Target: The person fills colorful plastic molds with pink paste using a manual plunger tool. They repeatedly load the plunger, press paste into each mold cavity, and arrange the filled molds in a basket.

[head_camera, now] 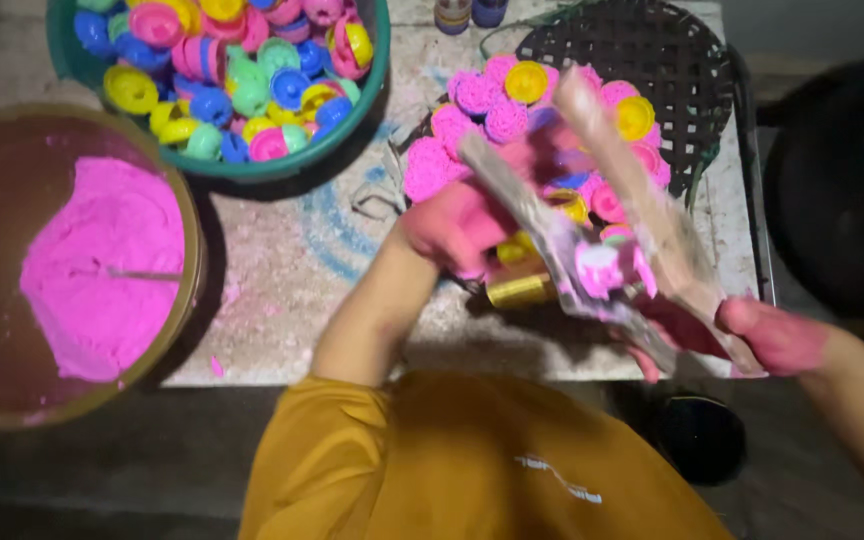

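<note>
My right hand (752, 335), stained pink, grips the lower ends of a hinged two-armed press tool (632, 205) whose arms spread upward in a V. A lump of pink powder (600, 268) sits between the arms near the hinge. My left hand (457, 225), also pink, is closed around something by a yellow mould piece (514, 250) and a brass-coloured cylinder (520, 291); what it holds is partly hidden. Behind them, pressed pink flower-shaped pieces (472, 120) and coloured moulds lie on a dark woven tray (682, 70).
A brown bowl (187, 200) of pink powder with a spoon handle stands at the left. A green tub (352, 130) holds several coloured plastic moulds. The white work table (292, 280) is dusted with pink. Small jars (467, 12) stand at the back.
</note>
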